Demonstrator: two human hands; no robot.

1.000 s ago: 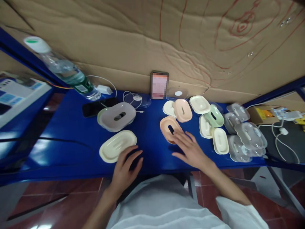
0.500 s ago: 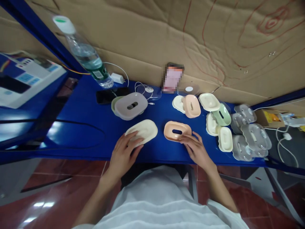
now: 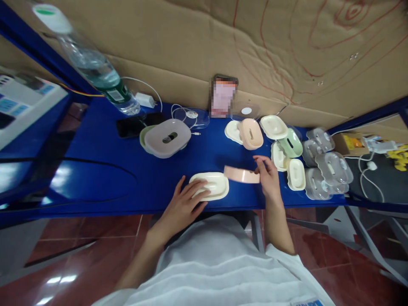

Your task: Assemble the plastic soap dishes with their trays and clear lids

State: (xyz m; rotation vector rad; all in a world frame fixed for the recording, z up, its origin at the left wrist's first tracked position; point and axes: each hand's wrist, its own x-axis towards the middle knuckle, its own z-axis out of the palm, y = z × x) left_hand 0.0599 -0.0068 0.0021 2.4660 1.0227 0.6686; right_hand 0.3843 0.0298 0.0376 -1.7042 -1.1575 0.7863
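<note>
A blue table [image 3: 207, 148] bears a cream dish [image 3: 218, 185] and a bottle [image 3: 105, 77].

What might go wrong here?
The right hand holds the peach tray by one end, so it might slip. Its other end appears close to the cream dish beneath the left hand, so they could knock. That dish sits near the front edge of the table and might slide off.

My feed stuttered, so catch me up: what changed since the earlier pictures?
The front cream dish has moved right, the left hand now on it. The right hand has gripped the nearer peach dish, turning it from flat to edge-on. The grey dish and water bottle stayed put.
</note>
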